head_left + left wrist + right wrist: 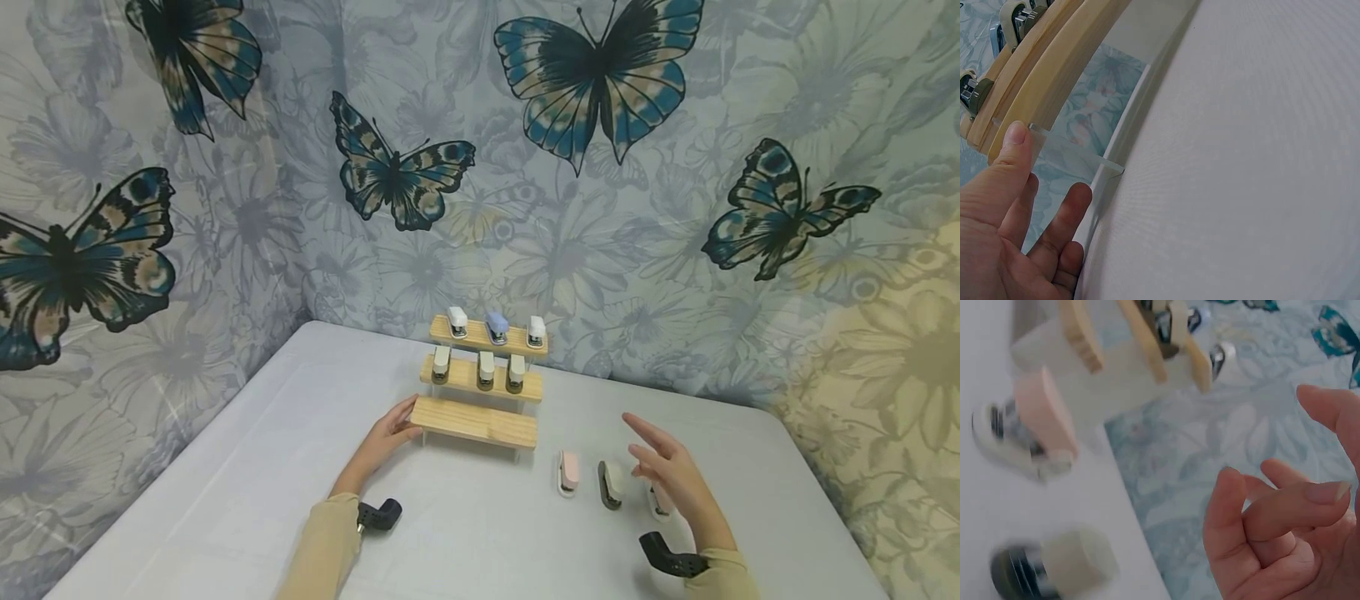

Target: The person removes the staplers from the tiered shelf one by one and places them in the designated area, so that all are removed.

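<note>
My left hand holds the left end of the lowest board of a three-tier wooden display stand; its thumb lies on the board in the left wrist view. My right hand, fingers loosely bent and holding nothing, hovers over the table's right part. Below it a pale pink stapler is partly hidden. To its left are a cream stapler with a dark base and a pink stapler with a white base. The lowest board is bare.
Three cream staplers stand on the middle tier. The top tier bears a blue stapler between two white staplers. A white cloth covers the table. Butterfly-patterned fabric hangs behind it.
</note>
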A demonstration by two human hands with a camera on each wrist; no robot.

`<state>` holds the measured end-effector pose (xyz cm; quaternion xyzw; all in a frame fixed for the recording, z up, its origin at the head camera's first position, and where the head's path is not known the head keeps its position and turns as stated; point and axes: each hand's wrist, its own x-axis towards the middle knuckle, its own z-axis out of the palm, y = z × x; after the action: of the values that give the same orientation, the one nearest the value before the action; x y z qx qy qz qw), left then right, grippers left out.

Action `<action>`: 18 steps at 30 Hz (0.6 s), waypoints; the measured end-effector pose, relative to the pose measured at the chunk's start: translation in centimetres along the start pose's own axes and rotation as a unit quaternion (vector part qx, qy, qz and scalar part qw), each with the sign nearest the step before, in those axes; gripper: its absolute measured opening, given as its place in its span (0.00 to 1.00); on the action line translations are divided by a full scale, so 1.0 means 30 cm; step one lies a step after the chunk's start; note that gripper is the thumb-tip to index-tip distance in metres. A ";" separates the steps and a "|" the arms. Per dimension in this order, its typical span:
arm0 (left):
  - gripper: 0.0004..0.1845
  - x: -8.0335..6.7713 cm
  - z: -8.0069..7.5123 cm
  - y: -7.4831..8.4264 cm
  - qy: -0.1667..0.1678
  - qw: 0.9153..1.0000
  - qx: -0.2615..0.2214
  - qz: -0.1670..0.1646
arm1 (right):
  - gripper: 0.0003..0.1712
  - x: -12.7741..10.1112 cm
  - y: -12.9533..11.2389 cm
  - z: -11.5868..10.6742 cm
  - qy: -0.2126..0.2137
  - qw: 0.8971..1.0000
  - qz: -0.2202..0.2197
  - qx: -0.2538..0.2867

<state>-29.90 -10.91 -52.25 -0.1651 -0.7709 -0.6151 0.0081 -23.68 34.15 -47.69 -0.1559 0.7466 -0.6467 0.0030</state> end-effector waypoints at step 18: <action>0.31 0.000 0.003 -0.011 -0.001 1.000 -0.015 -0.008 | 0.26 0.248 0.113 0.217 0.043 0.995 0.017 -0.085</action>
<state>-29.97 -10.88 -52.58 -0.1601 -0.7627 -0.6266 -0.0003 -30.18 26.51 -50.58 -0.1152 0.8008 -0.5869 -0.0313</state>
